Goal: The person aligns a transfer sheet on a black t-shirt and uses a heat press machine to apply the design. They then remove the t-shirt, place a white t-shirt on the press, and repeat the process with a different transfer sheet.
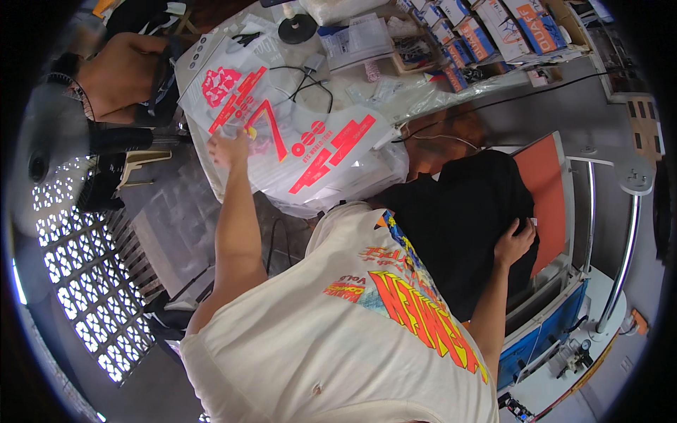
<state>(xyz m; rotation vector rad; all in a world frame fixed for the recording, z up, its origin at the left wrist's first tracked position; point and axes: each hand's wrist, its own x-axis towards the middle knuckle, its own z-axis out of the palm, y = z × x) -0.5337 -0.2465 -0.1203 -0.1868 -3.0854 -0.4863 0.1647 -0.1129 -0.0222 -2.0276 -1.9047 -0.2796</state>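
My left hand [229, 149] reaches over the table's left side, its fingers loosely spread at the edge of clear film sheets printed in bright pink [310, 151]. A small yellow and pink print [252, 132] lies by its fingertips. On the right, a black garment, which looks like a T-shirt [458, 218], is spread over the orange-red pad [546, 197] of a press machine. My right hand [515, 243] rests on the garment's right edge with fingers apart, near a small white tag. Part of the garment is hidden behind my torso.
Cables [310, 84], a black round stand [297, 28], a clear plastic box [358, 44] and stacked boxes [486, 32] crowd the table's far side. A person [123, 81] sits at the far left near a fan [42, 162]. The press has a chrome post [620, 261] at right.
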